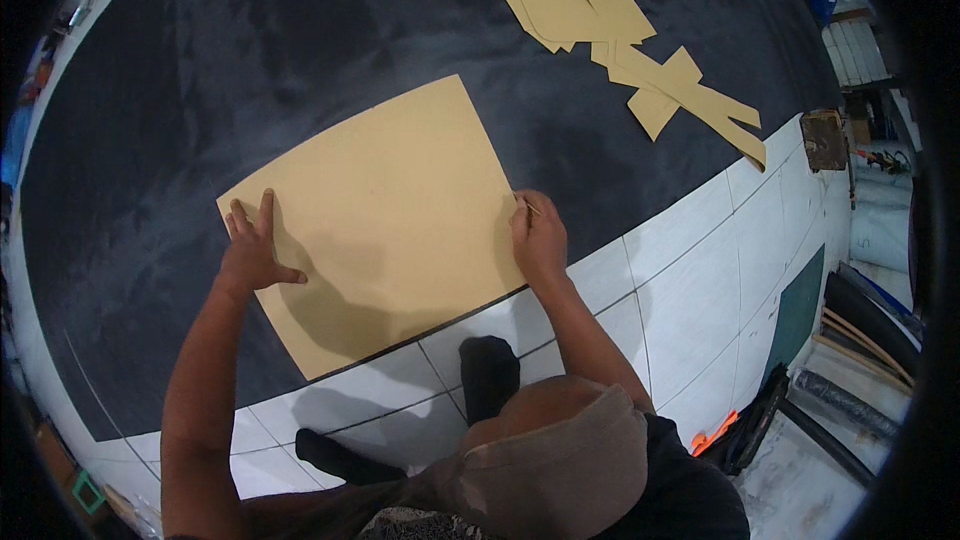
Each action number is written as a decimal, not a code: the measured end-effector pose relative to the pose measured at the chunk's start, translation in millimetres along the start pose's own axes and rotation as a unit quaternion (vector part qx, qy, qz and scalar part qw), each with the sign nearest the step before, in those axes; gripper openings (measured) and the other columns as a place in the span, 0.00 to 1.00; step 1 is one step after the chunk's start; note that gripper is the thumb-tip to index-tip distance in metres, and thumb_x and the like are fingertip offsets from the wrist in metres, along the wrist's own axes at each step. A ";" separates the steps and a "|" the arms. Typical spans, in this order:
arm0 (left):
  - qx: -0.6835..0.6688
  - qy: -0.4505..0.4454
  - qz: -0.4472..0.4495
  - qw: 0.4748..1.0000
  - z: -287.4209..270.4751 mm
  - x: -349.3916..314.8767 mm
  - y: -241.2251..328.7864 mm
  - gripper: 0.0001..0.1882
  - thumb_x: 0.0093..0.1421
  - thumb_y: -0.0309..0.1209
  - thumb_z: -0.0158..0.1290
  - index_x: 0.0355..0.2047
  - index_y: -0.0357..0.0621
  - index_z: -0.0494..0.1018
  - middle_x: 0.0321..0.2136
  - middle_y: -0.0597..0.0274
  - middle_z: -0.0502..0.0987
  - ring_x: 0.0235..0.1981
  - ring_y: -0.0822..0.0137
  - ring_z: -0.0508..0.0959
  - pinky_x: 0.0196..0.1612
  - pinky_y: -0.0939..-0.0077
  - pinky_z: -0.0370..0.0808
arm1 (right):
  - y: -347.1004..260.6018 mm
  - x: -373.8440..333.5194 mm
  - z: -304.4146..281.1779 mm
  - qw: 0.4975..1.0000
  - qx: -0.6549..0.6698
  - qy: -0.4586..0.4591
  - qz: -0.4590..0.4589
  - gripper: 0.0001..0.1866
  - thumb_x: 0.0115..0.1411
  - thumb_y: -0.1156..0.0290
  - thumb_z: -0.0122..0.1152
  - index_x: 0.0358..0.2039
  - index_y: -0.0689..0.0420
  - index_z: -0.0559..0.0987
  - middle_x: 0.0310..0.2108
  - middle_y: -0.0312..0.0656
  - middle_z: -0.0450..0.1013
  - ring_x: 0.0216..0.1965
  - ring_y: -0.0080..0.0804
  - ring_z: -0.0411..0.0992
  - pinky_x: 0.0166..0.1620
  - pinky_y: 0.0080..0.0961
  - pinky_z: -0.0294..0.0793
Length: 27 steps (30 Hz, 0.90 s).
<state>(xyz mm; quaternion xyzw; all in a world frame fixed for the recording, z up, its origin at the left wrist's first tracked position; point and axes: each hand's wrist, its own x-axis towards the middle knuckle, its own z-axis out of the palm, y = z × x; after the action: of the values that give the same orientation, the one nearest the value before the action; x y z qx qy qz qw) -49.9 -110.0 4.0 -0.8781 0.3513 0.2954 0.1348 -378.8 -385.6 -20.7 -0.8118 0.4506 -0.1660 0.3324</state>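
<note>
with left hand (256,250) spread, touching tan card (400,210) on black sheet (130,240) beside white tiles (690,270); with right hand (541,238) curled at card's right edge, pinching something thin (534,207), too small to name

We are wearing plain black, soft-looking coverings on our feet: the black right foot covering (490,377) is showing a broad, rounded outline, and the black left foot covering (345,455) is looking longer and narrower. Around our legs we are wearing loose grey-brown cloth shorts (570,450), whose wide hem is framing a bare knee (540,402). On our upper body we are wearing a black fabric shirt (690,480), which is carrying a mottled pale-grey print (420,525). Our forearms are showing bare, and our left hand (255,250) and right hand (540,238) are going uncovered.
</note>
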 end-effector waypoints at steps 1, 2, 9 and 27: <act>0.004 0.000 -0.006 1.000 1.6 -0.3 -1.3 0.87 0.25 0.54 0.80 0.76 0.56 0.30 0.67 0.09 0.33 0.71 0.20 0.42 0.67 0.46 0.65 | 3.5 -9.2 -2.3 1.000 0.004 -0.004 0.004 0.12 0.69 0.71 0.52 0.48 0.62 0.78 0.49 0.54 0.75 0.51 0.54 0.75 0.53 0.42 0.74; 0.007 0.000 -0.008 1.000 0.1 1.2 0.5 0.87 0.25 0.53 0.81 0.76 0.56 0.30 0.67 0.09 0.33 0.70 0.19 0.42 0.67 0.46 0.65 | 4.8 -17.2 -8.0 1.000 0.005 -0.005 0.010 0.12 0.69 0.72 0.52 0.48 0.62 0.78 0.49 0.54 0.75 0.50 0.54 0.75 0.53 0.42 0.74; -0.020 -0.009 -0.004 1.000 -4.3 -0.6 5.1 0.86 0.26 0.53 0.81 0.76 0.57 0.30 0.67 0.09 0.34 0.70 0.19 0.41 0.68 0.45 0.64 | 12.3 -14.9 -6.7 0.998 0.002 0.025 -0.055 0.10 0.69 0.73 0.54 0.45 0.64 0.79 0.44 0.52 0.77 0.45 0.51 0.77 0.49 0.39 0.76; -0.017 0.012 0.006 1.000 2.2 2.9 0.1 0.84 0.25 0.50 0.81 0.76 0.55 0.34 0.67 0.09 0.36 0.70 0.16 0.40 0.70 0.39 0.57 | 43.9 -109.0 -35.9 0.995 0.013 -0.007 0.103 0.12 0.70 0.71 0.53 0.50 0.62 0.77 0.47 0.53 0.76 0.48 0.51 0.76 0.51 0.40 0.76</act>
<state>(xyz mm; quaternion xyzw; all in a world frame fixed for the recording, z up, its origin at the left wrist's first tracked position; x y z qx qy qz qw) -49.2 -110.6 0.5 -0.8816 0.3533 0.2915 0.1138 -485.2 -324.2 -21.7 -0.7580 0.5269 -0.1310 0.3615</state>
